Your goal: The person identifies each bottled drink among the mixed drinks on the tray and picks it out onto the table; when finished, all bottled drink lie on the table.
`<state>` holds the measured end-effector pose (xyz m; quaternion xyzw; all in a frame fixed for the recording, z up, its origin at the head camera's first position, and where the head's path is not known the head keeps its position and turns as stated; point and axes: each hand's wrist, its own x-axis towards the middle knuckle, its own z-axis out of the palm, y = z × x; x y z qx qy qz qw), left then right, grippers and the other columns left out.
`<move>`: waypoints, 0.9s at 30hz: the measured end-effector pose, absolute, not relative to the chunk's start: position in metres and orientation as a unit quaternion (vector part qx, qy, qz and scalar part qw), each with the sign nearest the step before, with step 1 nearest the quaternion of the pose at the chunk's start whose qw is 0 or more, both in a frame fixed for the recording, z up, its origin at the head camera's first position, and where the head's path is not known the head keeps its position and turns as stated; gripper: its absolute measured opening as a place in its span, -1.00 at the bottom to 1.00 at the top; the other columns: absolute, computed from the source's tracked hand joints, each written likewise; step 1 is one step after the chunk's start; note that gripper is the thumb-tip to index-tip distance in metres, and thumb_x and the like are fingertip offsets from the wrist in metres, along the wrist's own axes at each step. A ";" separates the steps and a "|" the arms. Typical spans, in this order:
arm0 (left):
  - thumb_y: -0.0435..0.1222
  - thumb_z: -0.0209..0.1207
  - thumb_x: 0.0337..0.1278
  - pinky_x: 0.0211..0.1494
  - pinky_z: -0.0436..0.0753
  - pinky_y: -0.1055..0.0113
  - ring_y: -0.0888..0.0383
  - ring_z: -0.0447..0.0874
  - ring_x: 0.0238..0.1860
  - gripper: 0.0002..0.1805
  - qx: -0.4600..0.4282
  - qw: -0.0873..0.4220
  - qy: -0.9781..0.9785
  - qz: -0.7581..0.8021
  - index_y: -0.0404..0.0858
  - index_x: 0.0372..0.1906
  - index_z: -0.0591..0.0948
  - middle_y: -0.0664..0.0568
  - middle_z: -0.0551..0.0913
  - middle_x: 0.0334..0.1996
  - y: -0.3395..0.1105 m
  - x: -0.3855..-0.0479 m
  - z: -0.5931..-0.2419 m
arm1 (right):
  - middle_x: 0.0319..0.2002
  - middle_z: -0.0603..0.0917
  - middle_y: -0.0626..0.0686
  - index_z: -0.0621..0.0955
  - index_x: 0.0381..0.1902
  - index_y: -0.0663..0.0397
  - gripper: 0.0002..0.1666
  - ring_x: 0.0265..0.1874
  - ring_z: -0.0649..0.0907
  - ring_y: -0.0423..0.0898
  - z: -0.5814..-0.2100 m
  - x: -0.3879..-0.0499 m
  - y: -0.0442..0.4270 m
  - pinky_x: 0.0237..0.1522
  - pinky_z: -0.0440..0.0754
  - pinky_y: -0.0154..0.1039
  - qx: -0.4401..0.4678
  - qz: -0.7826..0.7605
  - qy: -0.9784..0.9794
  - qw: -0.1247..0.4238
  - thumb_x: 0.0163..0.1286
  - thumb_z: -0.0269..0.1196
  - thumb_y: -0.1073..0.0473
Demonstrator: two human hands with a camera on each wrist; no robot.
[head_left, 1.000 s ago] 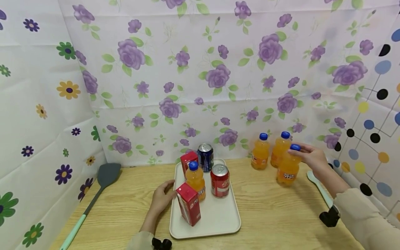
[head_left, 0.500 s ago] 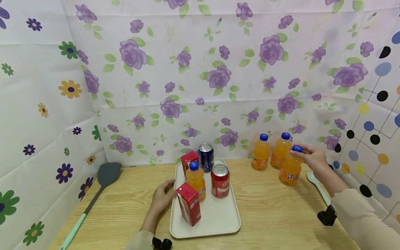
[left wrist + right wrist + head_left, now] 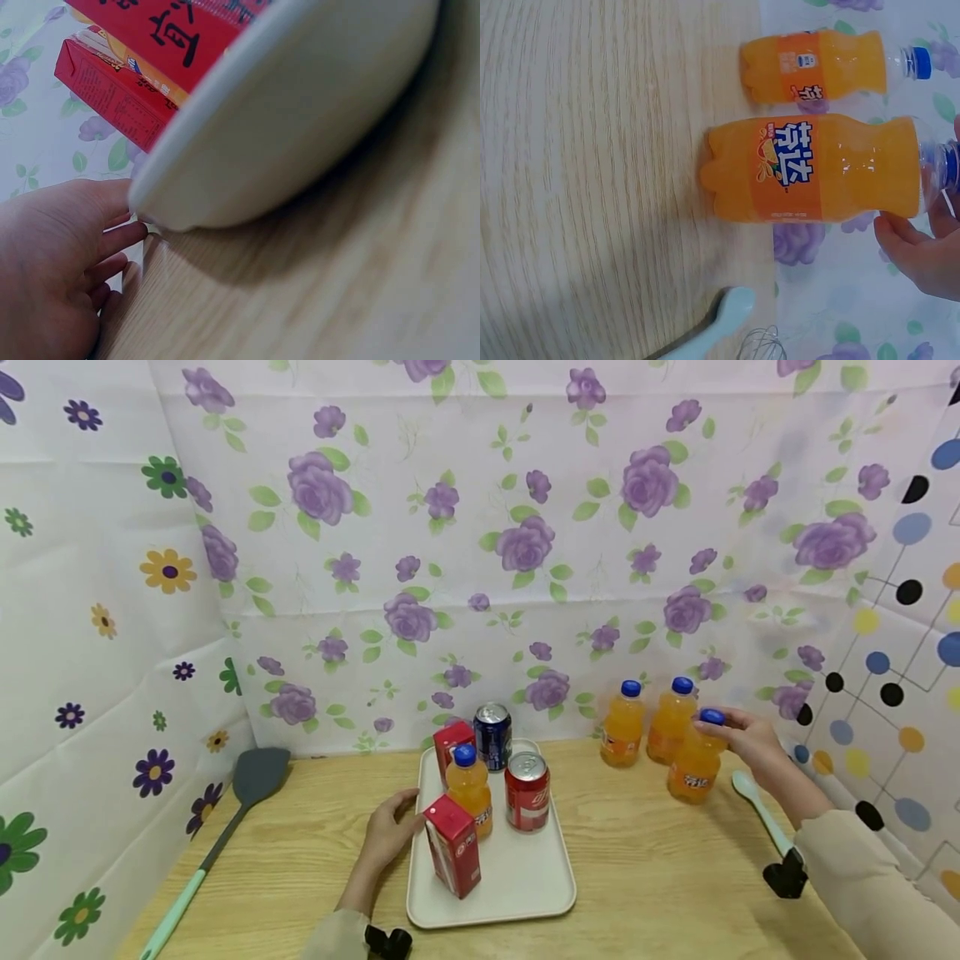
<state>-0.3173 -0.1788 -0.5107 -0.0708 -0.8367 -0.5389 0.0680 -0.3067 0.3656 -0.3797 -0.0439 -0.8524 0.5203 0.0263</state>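
Observation:
My left hand (image 3: pixel 390 832) holds the left rim of a cream tray (image 3: pixel 525 893), its fingertips at the tray edge in the left wrist view. On the tray stand two red drink cartons, the front one (image 3: pixel 453 852) tilted slightly, an orange soda bottle (image 3: pixel 469 789), a red soda can (image 3: pixel 527 793) and a dark blue can (image 3: pixel 492 739). To the right, my right hand (image 3: pixel 750 743) pinches another orange soda bottle (image 3: pixel 795 169) near its blue cap. That bottle is nearly upright; I cannot tell whether its base touches the table.
Two more orange soda bottles (image 3: pixel 622 727) stand behind the held one, against the flowered curtain (image 3: pixel 450 527). A spatula (image 3: pixel 225 835) lies on the left of the wooden table (image 3: pixel 637 877). On the right lie a pale green spoon (image 3: pixel 763 814) and a wire whisk (image 3: pixel 763 345).
Over the last second, my right hand and the orange soda bottle have shifted slightly to the right. The left hand and the tray have stayed in place.

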 end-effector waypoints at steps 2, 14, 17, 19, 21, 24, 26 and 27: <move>-0.41 0.22 0.13 0.47 0.34 -0.06 -0.20 0.44 0.33 -0.51 -0.069 0.068 -0.837 -0.538 -0.37 0.21 0.53 -0.29 0.57 0.20 -0.179 -0.317 -0.510 | -0.28 0.52 -0.63 0.21 0.47 0.26 -0.03 -0.26 0.49 -0.65 -0.378 -0.306 0.365 0.16 0.59 -0.25 -0.037 0.521 -0.853 0.022 0.34 0.18 -0.25; -0.39 0.22 0.14 0.47 0.35 -0.06 -0.21 0.44 0.33 -0.51 -0.071 0.069 -0.837 -0.538 -0.39 0.22 0.52 -0.30 0.57 0.21 -0.180 -0.315 -0.509 | -0.17 0.41 -0.55 0.23 0.46 0.19 -0.01 0.42 0.21 0.32 -0.345 -0.304 0.354 0.41 0.11 0.40 -0.027 0.493 -0.867 0.065 0.33 0.13 -0.35; -0.40 0.21 0.13 0.46 0.36 -0.06 -0.21 0.45 0.32 -0.51 -0.073 0.074 -0.837 -0.537 -0.40 0.21 0.52 -0.31 0.57 0.20 -0.181 -0.315 -0.509 | -0.15 0.43 -0.52 0.27 0.45 0.15 -0.05 0.34 0.36 0.17 -0.334 -0.306 0.346 0.41 0.15 0.37 -0.023 0.495 -0.865 0.085 0.32 0.14 -0.34; -0.40 0.21 0.13 0.46 0.36 -0.05 -0.21 0.45 0.32 -0.50 -0.074 0.074 -0.838 -0.535 -0.41 0.22 0.51 -0.31 0.57 0.20 -0.182 -0.315 -0.510 | -0.18 0.45 -0.55 0.31 0.42 0.13 -0.08 0.17 0.50 -0.10 -0.328 -0.306 0.340 0.41 0.21 0.32 -0.019 0.495 -0.863 0.099 0.31 0.16 -0.34; -0.40 0.22 0.13 0.47 0.35 -0.05 -0.20 0.45 0.32 -0.50 -0.072 0.073 -0.838 -0.536 -0.41 0.21 0.52 -0.30 0.57 0.20 -0.182 -0.316 -0.510 | -0.22 0.45 -0.60 0.34 0.40 0.13 -0.12 -0.01 0.51 -0.40 -0.323 -0.305 0.332 0.40 0.26 0.29 -0.010 0.492 -0.864 0.107 0.32 0.16 -0.32; -0.39 0.23 0.13 0.47 0.35 -0.04 -0.20 0.45 0.33 -0.50 -0.070 0.072 -0.839 -0.535 -0.40 0.21 0.52 -0.30 0.58 0.20 -0.181 -0.316 -0.511 | -0.22 0.47 -0.63 0.37 0.37 0.14 -0.17 -0.17 0.47 -0.61 -0.320 -0.303 0.318 0.37 0.36 0.21 0.014 0.489 -0.865 0.113 0.35 0.16 -0.28; -0.39 0.23 0.13 0.47 0.35 -0.05 -0.20 0.45 0.33 -0.50 -0.070 0.071 -0.839 -0.535 -0.40 0.21 0.52 -0.30 0.58 0.19 -0.179 -0.316 -0.511 | -0.18 0.49 -0.61 0.38 0.37 0.15 -0.21 -0.16 0.48 -0.64 -0.320 -0.302 0.307 0.36 0.40 0.15 0.029 0.487 -0.866 0.111 0.37 0.15 -0.24; -0.39 0.23 0.13 0.47 0.35 -0.05 -0.20 0.45 0.32 -0.50 -0.071 0.071 -0.839 -0.534 -0.40 0.22 0.52 -0.30 0.58 0.20 -0.179 -0.316 -0.511 | -0.14 0.52 -0.58 0.39 0.37 0.13 -0.23 -0.15 0.49 -0.64 -0.320 -0.301 0.302 0.35 0.42 0.11 0.036 0.489 -0.865 0.109 0.38 0.15 -0.23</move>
